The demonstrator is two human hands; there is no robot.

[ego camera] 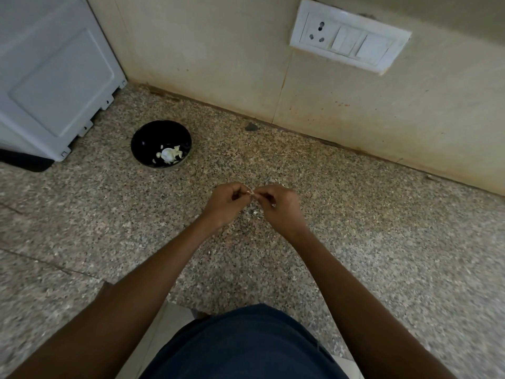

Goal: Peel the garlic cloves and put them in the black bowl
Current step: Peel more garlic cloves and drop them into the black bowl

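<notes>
Illumination dim and even, warm in tone; no direct source in view; the wall (218, 50) at upper centre is the brightest area; exposure falls off toward the lower corners, where the forearms read very dark; shadows soft and faint, a weak one under the hands at centre; slight sheen inside the black bowl (147, 138), left of centre; wide-angle bending evident, the wall's base line curving across the frame; fine detail at centre soft; edges smeared.

No readable text, label, brand, number or sign shows on anything in view.
</notes>
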